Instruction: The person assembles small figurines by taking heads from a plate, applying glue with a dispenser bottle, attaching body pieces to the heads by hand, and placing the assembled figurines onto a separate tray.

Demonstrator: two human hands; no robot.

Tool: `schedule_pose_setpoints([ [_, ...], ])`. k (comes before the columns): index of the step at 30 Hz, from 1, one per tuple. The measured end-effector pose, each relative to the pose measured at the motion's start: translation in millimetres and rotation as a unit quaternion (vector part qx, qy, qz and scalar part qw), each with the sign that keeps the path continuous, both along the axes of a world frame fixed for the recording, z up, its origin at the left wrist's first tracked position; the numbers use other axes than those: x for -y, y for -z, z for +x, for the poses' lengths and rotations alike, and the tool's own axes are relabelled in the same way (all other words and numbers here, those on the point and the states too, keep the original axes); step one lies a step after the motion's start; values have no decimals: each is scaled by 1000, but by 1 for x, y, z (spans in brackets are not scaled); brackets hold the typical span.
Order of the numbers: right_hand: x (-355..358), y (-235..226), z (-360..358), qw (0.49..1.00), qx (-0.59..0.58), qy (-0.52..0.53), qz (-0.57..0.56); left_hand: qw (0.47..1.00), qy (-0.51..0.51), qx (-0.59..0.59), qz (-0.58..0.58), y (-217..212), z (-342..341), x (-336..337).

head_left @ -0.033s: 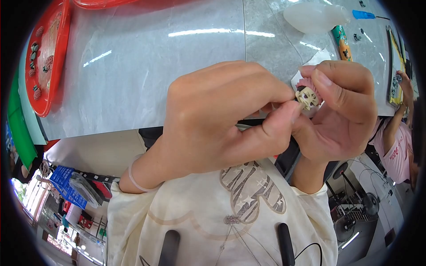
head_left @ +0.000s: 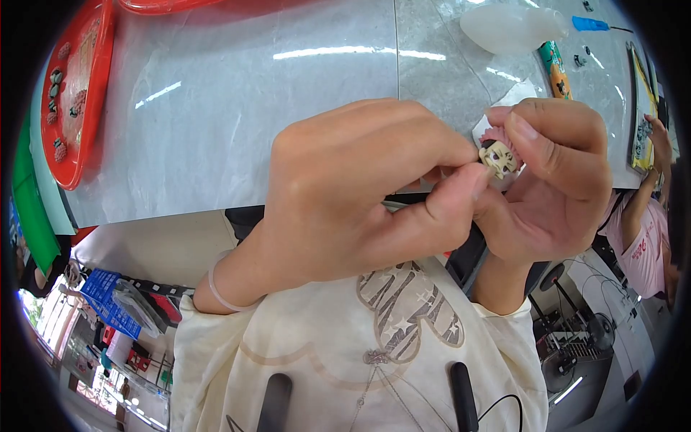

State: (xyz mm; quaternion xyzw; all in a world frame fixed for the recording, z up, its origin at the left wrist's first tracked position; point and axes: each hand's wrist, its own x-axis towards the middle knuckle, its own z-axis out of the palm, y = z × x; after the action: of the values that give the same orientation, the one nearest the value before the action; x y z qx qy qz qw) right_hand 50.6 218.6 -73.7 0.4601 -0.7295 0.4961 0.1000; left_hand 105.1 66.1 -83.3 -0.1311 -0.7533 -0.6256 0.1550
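Observation:
A small toy figure's head (head_left: 501,160), cream-faced with painted features and spiky pink hair, is pinched between both hands above the table's front edge. My left hand (head_left: 360,191) closes thumb and index finger on its left side, by a dark patch. From the right, my right hand (head_left: 558,165) holds it, with fingertips at the pink hair and the thumb side near its lower edge. The fingertips cover part of the head. Behind it a piece of white paper (head_left: 524,93) lies on the grey table (head_left: 216,129).
A red tray (head_left: 102,86) at the left holds several small pink and dark pieces (head_left: 60,150). At the back right lie a translucent bottle (head_left: 507,30), a green-and-orange tube (head_left: 556,70) and a blue-hubbed needle (head_left: 590,24). A co-worker's hand (head_left: 658,137) is at the far right.

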Motion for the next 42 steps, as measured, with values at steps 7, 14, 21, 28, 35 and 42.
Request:
schedule_pose_setpoints([
  [7,2,2,7,999,36,27,-29,1000,3,1,4,2,2,-2],
  [14,4,5,-2,999,-11,6,-45,998,35,40,45,0,-1,1],
  [21,14,-10,4,999,-19,29,5,962,98,221,129,-18,-1,7],
  [28,-7,-19,6,988,-29,154,14,958,-276,44,-69,-45,-8,84],
  [35,-24,-38,3,982,32,92,165,840,-361,107,-390,-50,10,209],
  [42,-12,-31,8,960,82,120,238,744,-369,183,-526,-33,-2,237],
])
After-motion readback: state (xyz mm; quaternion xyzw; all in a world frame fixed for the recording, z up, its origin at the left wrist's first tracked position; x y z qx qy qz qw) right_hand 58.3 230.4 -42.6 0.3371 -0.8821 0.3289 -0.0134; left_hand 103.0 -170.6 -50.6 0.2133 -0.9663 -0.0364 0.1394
